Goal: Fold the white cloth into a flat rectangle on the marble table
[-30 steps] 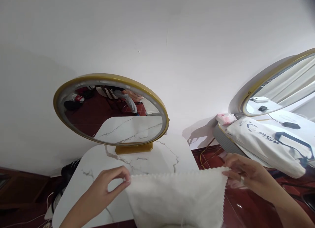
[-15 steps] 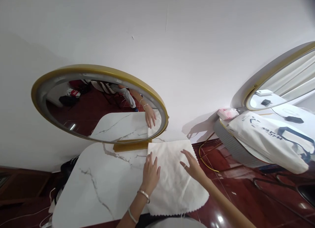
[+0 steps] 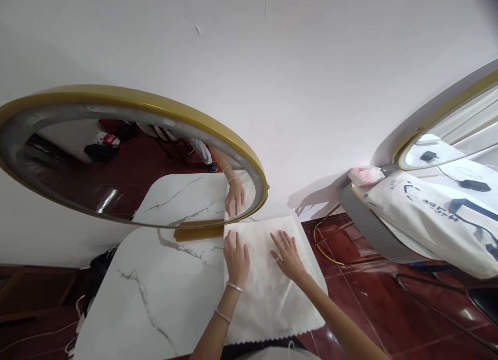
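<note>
A white cloth with zigzag edges point(image 3: 268, 303) lies spread over the right end of the marble-patterned table point(image 3: 167, 282), with slight wrinkles near its front. My left hand point(image 3: 236, 259) rests palm down on the cloth's left part, fingers stretched towards the wall. On the right part of the cloth lies my right hand point(image 3: 288, 256), flat with its fingers apart and a ring on one finger. Neither hand grips anything. Bracelets circle my left wrist.
A gold-framed oval mirror point(image 3: 175, 106) rises at the table's back edge, on a gold base point(image 3: 198, 230). To the right, a second table point(image 3: 377, 233) carries a white printed bag point(image 3: 428, 215) and a pink-white tissue pack point(image 3: 365, 176). Cables lie at lower left.
My right hand has moved left and come down flat on the cloth. My left hand stays near the cloth's left edge. The cloth looks smoother, and the camera view has shifted slightly.
</note>
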Demonstrator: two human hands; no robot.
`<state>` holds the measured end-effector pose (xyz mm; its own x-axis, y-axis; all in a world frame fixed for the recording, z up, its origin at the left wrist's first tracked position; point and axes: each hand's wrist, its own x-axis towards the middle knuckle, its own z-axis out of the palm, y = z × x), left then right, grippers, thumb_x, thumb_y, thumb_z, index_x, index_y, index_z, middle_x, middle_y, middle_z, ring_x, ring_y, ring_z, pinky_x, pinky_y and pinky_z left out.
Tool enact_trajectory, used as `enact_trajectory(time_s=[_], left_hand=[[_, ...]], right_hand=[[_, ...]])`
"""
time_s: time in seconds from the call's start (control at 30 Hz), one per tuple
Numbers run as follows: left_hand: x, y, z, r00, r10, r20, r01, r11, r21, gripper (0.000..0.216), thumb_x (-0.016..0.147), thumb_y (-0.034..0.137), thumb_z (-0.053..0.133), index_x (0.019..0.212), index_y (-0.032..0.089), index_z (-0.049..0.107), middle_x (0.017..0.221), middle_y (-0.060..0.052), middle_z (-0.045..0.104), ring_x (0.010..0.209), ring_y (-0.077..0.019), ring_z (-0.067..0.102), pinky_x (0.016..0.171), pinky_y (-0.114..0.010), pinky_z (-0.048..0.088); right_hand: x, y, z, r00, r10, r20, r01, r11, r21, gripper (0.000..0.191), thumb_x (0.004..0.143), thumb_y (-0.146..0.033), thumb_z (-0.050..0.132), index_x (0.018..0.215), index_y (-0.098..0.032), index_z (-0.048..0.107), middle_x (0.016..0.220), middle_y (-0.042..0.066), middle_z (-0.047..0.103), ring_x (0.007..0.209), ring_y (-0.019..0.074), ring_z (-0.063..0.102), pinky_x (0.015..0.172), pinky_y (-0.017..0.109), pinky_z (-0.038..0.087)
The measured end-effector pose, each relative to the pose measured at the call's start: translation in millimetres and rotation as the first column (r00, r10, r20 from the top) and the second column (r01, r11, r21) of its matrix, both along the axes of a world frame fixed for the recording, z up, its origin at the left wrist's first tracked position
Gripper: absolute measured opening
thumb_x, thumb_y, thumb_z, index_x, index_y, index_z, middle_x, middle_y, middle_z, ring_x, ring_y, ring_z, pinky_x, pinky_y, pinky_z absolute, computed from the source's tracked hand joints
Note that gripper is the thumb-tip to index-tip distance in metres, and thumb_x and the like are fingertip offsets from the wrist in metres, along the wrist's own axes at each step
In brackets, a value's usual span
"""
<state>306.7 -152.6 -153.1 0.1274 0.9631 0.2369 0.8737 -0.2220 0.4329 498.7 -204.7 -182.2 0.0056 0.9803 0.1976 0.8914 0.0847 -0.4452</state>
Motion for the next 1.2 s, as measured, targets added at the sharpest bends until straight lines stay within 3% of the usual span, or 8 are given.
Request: enact_trajectory(time_s=[0.1,0.23,0.43,0.63,0.73,0.87,1.03,1.2], left_hand=[[11.4,-1.0,-17.3,0.986,-0.134,-0.1,0.137,0.99,0.022,0.051,0.096,0.03,0.034,0.141,0.007,0.035,0.151,-0.02,0.03,0.142,-0.0301,0.024,0.112,-0.047,0.029],[15.9,17.4,-30.7,0.977,-0.085,-0.198,0.095,0.995,0.038,0.056,0.095,0.033,0.037,0.143,0.005,0.033,0.152,-0.022,0.028,0.143,-0.0322,0.019,0.113,-0.05,0.026],[24.4,70.6,-13.7,0.937,-0.152,-0.314,0.135,0.988,-0.076,0.047,0.093,0.04,0.044,0.133,0.016,0.052,0.134,-0.018,0.055,0.127,-0.0365,0.046,0.105,-0.054,0.034],[40.6,124.1,-20.0,0.929,-0.19,-0.317,0.147,0.977,-0.154,0.045,0.095,0.041,0.038,0.09,0.012,0.073,0.081,-0.015,0.073,0.087,-0.0308,0.067,0.084,-0.043,0.049],[42.0,116.9,-21.0,0.929,-0.199,-0.312,0.162,0.977,-0.14,0.043,0.096,0.034,0.033,0.101,0.012,0.071,0.092,-0.015,0.073,0.096,-0.031,0.065,0.092,-0.047,0.045],[25.3,60.0,-18.0,0.924,-0.257,-0.285,0.254,0.966,-0.048,0.045,0.096,0.031,0.035,0.137,0.017,0.047,0.14,-0.012,0.051,0.131,-0.0273,0.044,0.112,-0.049,0.026],[-6.8,-19.8,-29.1,0.918,-0.285,-0.277,0.316,0.946,0.074,0.056,0.094,0.029,0.041,0.148,0.02,0.027,0.154,-0.008,0.03,0.143,-0.0237,0.024,0.114,-0.046,0.026],[-5.5,-31.4,-41.2,0.912,-0.299,-0.281,0.337,0.936,0.099,0.06,0.092,0.017,0.041,0.149,0.023,0.024,0.156,-0.009,0.024,0.143,-0.0273,0.022,0.111,-0.048,0.034]], right_hand=[[-23.4,14.8,-0.9,0.996,0.045,0.079,-0.044,0.999,-0.01,0.049,0.097,-0.032,0.036,0.145,-0.025,0.034,0.153,0.01,0.031,0.143,0.0293,0.02,0.114,0.056,0.021],[-42.8,41.8,-7.2,0.983,0.013,0.185,-0.002,0.998,-0.057,0.049,0.098,-0.034,0.034,0.146,-0.026,0.034,0.154,0.008,0.028,0.143,0.0291,0.02,0.113,0.055,0.02],[-31.6,90.1,-12.3,0.979,-0.055,0.198,0.074,0.993,-0.089,0.05,0.098,-0.04,0.032,0.146,-0.028,0.033,0.153,0.006,0.03,0.142,0.0261,0.022,0.115,0.053,0.012],[-19.1,144.6,-8.0,0.971,-0.098,0.218,0.13,0.982,-0.139,0.048,0.097,-0.041,0.033,0.137,-0.021,0.048,0.146,0.009,0.043,0.139,0.0283,0.027,0.115,0.055,0.007],[-15.6,151.0,-5.6,0.973,-0.08,0.218,0.114,0.983,-0.146,0.049,0.097,-0.041,0.033,0.139,-0.019,0.045,0.146,0.009,0.043,0.14,0.0279,0.026,0.115,0.054,0.009],[-7.4,106.5,-2.2,0.975,-0.007,0.222,0.036,0.991,-0.125,0.051,0.097,-0.038,0.034,0.145,-0.021,0.035,0.154,0.005,0.029,0.143,0.0225,0.02,0.116,0.045,0.016],[2.6,-7.1,-10.5,0.961,-0.031,0.276,0.023,0.999,0.029,0.054,0.098,-0.035,0.036,0.149,-0.023,0.025,0.155,0.005,0.026,0.144,0.0215,0.019,0.116,0.043,0.019],[9.8,-34.2,-18.1,0.956,-0.047,0.289,0.03,0.997,0.064,0.058,0.096,-0.039,0.04,0.149,-0.023,0.025,0.15,0.007,0.036,0.14,0.0232,0.028,0.114,0.043,0.023]])
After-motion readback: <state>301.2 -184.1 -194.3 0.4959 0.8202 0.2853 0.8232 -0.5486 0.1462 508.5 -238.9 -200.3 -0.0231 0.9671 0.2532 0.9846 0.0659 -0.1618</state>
